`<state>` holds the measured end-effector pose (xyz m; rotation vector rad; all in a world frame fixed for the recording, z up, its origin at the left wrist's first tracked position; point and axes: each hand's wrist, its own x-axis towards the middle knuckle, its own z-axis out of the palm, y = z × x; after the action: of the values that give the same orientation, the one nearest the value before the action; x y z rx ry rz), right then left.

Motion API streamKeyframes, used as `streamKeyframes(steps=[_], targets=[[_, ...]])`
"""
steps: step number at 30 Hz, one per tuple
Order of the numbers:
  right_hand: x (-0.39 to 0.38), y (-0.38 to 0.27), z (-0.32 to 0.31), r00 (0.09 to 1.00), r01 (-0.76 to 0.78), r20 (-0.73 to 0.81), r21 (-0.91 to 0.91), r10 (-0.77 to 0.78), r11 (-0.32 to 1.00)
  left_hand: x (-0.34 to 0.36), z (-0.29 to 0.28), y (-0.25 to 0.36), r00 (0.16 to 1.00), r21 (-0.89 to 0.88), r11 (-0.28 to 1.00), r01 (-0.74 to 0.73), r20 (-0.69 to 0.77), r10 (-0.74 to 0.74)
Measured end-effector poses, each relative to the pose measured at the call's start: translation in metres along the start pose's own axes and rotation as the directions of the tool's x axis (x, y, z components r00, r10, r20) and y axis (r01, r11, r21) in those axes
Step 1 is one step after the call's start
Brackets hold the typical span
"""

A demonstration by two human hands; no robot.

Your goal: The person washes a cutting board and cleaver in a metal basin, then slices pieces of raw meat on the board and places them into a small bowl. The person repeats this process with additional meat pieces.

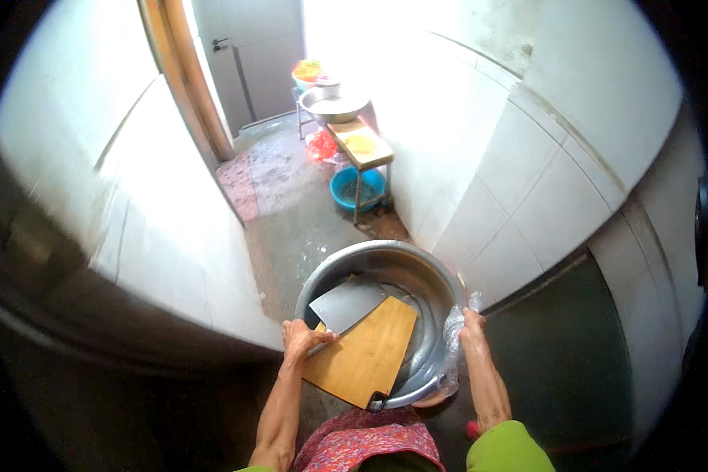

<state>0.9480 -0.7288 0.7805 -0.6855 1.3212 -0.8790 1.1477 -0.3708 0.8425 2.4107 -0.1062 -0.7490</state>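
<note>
A wide metal basin (446, 277) is in front of me, held at both sides. My left hand (300, 338) is closed at its left rim, with the thumb over the edge of a wooden cutting board (366, 352). The board lies slanted in the basin, its near end with a black loop (377, 401) reaching the near rim. Beyond the board, inside the basin, rests a cleaver (346, 303) with a broad grey blade; its handle I cannot make out. My right hand (472, 326) grips the right rim, together with a crumpled clear plastic bag (453, 346).
White tiled walls bound a narrow passage on both sides. Ahead, along the right wall, a low bench (377, 152) carries a metal bowl (334, 106); a blue tub (346, 195) and a red bag (321, 146) are beneath it. A grey door (263, 59) is at the far end.
</note>
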Motion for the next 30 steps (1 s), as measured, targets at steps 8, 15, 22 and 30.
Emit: streamKeyframes(steps=[8,15,22,30], targets=[[0.008,-0.047,0.158,0.987,0.135,0.098,-0.068,-0.128,0.988,0.135,-0.076,0.069,1.000,0.002,1.000,-0.015,0.003,0.015],[-0.015,-0.068,0.133,0.998,0.028,-0.049,0.054,-0.025,0.998,0.066,-0.144,0.107,0.993,0.003,0.995,-0.104,0.057,0.104],[-0.048,-0.080,0.114,0.991,0.054,-0.136,0.365,-0.004,0.930,0.100,-0.166,0.166,0.935,0.096,0.931,-0.352,0.077,0.346],[-0.042,-0.069,0.078,0.952,0.117,-0.305,0.350,-0.005,0.929,0.169,-0.112,0.204,0.875,0.104,0.898,-0.428,0.295,0.383]])
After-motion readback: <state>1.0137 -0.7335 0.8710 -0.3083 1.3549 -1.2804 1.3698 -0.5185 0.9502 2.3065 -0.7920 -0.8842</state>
